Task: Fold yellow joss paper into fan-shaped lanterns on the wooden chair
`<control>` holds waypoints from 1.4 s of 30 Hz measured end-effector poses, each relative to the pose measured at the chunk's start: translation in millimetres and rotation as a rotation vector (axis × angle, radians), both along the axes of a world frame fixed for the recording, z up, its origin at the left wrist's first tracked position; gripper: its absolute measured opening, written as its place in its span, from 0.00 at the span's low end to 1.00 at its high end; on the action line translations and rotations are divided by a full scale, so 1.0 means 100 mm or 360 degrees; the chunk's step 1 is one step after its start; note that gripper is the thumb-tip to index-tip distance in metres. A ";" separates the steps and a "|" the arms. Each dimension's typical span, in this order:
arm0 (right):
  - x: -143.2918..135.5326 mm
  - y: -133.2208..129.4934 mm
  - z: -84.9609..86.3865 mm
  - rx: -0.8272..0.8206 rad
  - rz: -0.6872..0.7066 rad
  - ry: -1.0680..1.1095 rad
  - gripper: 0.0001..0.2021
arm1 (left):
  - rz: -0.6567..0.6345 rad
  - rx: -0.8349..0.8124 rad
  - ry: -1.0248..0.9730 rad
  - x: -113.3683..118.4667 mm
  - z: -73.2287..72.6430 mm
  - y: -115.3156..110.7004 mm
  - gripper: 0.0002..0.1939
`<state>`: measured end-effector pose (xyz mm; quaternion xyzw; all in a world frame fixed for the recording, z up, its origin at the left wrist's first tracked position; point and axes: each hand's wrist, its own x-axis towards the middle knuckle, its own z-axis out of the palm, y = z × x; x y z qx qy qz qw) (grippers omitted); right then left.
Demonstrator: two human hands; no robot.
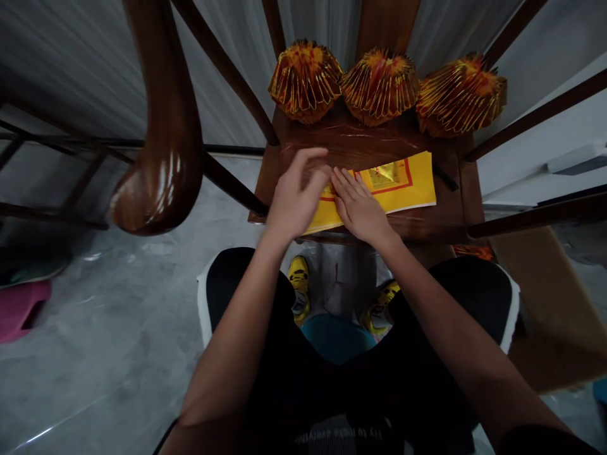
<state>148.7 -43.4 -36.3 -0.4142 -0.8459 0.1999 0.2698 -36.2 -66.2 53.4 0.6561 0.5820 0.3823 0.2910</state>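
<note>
Yellow joss paper [417,183] with a red border and a gold foil patch lies on the wooden chair seat [313,136]. My right hand [359,205] rests flat on the paper near its middle, fingers stretched out and close together. Over the left part of the paper is my left hand [296,196], its thumb and index finger apart and curved. Nothing shows between those fingers, and the other fingers are partly hidden. The two hands nearly meet at the fingertips.
Three pleated gold-and-orange paper bundles [380,85] stand in a row at the seat's back. A curved wooden armrest [159,183] juts in on the left. Below sits a teal stool [339,338]; a cardboard box [550,284] stands right, a pink plastic item [21,309] left.
</note>
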 end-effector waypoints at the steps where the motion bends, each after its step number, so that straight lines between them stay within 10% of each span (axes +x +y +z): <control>1: 0.00 0.00 -0.02 -0.0003 0.0007 0.0000 0.31 | -0.0078 0.0023 0.0178 0.10 0.01 -0.02 0.21; 7: 0.08 0.03 -0.07 -0.0141 0.0082 0.0091 0.30 | 0.0100 -0.0076 0.0984 0.64 -0.28 -0.20 0.35; 15: 0.14 0.10 -0.04 -0.0274 0.0014 0.0415 0.26 | -0.0393 -0.0198 0.1295 0.27 -0.23 -0.21 0.65; 26: 0.15 -0.04 -0.04 -0.0692 0.0095 0.1075 0.25 | -0.0124 -0.0237 0.1603 0.53 -0.21 -0.34 0.50; 30: 0.26 -0.10 0.08 -0.0370 -0.0066 0.1037 0.20 | -0.0043 -0.0314 0.1565 0.65 -0.20 -0.36 0.44; 37: 0.95 -0.23 0.46 0.0428 -0.0964 0.0096 0.25 | -0.0102 -0.0319 0.1600 0.59 -0.25 -0.34 0.53; 42: 1.06 -0.42 0.28 0.0409 -0.0557 0.0068 0.17 | -0.0141 -0.0358 0.1557 0.55 -0.24 -0.32 0.57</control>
